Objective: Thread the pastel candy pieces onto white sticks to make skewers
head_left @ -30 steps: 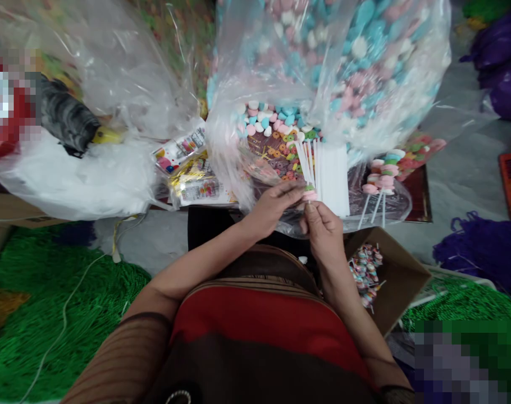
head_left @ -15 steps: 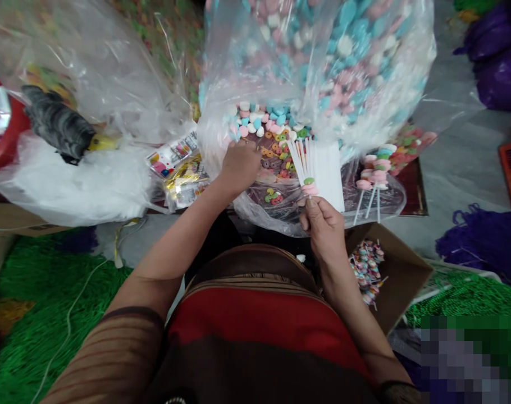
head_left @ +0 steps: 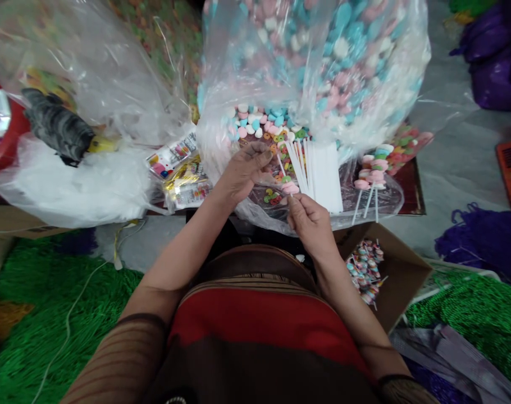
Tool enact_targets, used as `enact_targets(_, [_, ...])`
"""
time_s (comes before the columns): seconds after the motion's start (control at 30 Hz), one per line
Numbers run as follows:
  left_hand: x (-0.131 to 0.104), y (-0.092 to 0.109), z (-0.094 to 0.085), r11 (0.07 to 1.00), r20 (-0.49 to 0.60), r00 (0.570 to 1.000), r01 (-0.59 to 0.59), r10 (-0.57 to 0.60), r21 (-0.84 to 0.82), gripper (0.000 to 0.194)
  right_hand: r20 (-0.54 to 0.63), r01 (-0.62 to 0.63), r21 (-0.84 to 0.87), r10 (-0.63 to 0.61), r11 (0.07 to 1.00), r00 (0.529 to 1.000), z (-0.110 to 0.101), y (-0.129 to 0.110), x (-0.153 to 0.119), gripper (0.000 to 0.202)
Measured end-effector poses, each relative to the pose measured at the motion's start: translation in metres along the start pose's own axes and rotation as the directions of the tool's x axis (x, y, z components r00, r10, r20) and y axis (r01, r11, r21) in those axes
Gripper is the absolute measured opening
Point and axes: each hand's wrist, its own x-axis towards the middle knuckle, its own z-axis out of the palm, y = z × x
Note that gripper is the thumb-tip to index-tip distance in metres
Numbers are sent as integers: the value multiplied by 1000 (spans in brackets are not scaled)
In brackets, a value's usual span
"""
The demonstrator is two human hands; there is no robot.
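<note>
My right hand [head_left: 312, 221] pinches the lower end of a white lollipop stick that carries a candy skewer [head_left: 290, 186] of pink pieces and a green ring. The stick's bare upper end points up and left towards my left hand [head_left: 247, 168]. There the thumb and fingers are pressed together; what they hold, if anything, I cannot make out. Beneath and beyond it lie candy rings [head_left: 273, 196] and a heap of pink, white and blue candies [head_left: 255, 120] on clear plastic. Right of the skewer, loose white sticks [head_left: 308, 168] rest beside a white stack [head_left: 328, 177].
Finished-looking candy skewers [head_left: 375, 168] lie to the right. Below them stands a cardboard box [head_left: 401, 275] with wrapped candies. A large bag of candies [head_left: 365, 62] fills the back. Shiny packets [head_left: 188, 182] and a white plastic bag [head_left: 82, 188] lie left.
My left hand has drawn back from the candy pile and turned, thumb uppermost. My right hand has moved left with the candy skewer, away from the loose sticks, so the hands are closer together.
</note>
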Motion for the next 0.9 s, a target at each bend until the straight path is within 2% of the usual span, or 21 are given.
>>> enact_targets(0.1, [-4,-6,1,999,19,1000,18,-18,-31,26,-3,1,-10,-1,1000,1000,0,-1,0,49])
enact_targets(0.27, [-6,-11,3,996,7,999,-52,53,-70,33,4,-6,1,6,1000,1000,1,0,-1,49])
enact_targets(0.4, [-13,-9,8,986,-8,989,-150,151,75,31,1,-26,-1,26,1000,1000,0,3,-1,51])
enact_targets(0.5, [-21,-5,11,920,1,957,-278,289,278,18,2,-41,20,41,999,999,-1,4,-1,50])
enact_targets(0.6, [-31,-1,15,775,77,915,-377,395,507,9,-16,-46,41,46,998,999,-1,3,0,51])
enact_targets(0.67, [-37,1,19,693,167,895,-428,413,580,11,-24,-56,42,57,998,998,-1,2,2,52])
enact_targets(0.73, [-40,5,22,680,259,886,-461,384,570,16,-15,-75,42,75,996,997,-4,3,5,53])
enact_targets(0.83, [-37,16,20,726,385,872,-471,301,500,22,-20,-65,59,67,996,998,-8,6,11,53])
enact_targets(0.9, [-25,26,11,711,394,881,-452,262,539,26,-57,-29,99,35,995,998,-9,9,15,51])
